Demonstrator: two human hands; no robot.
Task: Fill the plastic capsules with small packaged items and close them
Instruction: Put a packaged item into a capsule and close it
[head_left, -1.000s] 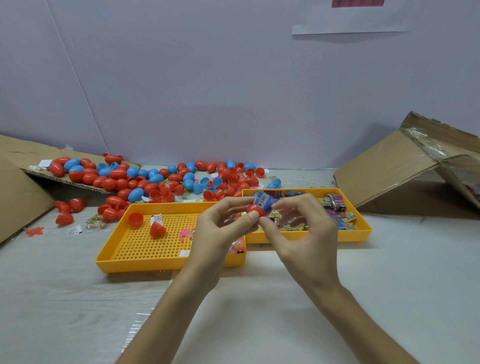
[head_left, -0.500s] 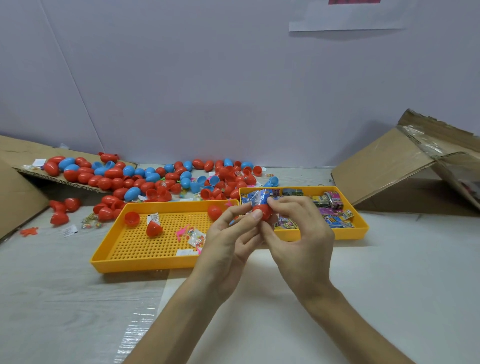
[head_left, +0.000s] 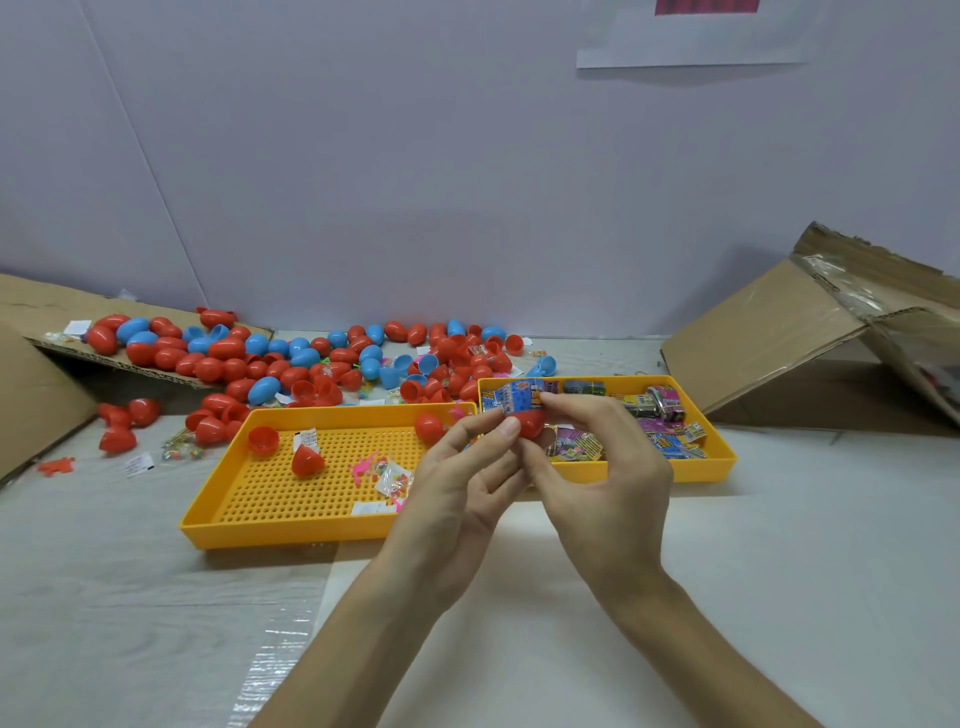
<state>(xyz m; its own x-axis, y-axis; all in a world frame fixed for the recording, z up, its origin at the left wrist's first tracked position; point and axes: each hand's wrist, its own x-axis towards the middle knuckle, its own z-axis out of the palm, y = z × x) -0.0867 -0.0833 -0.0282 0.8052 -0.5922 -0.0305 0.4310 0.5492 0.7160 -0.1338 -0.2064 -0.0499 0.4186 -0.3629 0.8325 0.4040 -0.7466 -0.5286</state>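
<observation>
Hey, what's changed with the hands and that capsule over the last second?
The left hand shifted its pinch from the red capsule half to the blue packet, which now stands in the half. The right hand now grips the half. The yellow trays and capsule pile stayed put.

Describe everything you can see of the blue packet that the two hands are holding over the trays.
The blue packet is a small glossy printed wrapper, mostly blue with white and orange marks, crumpled. Its lower part sits in a red capsule half; the rest sticks up. The left hand pinches its lower left edge; the right hand grips the capsule half and touches the packet's right end. It is held above the yellow tray.
</observation>
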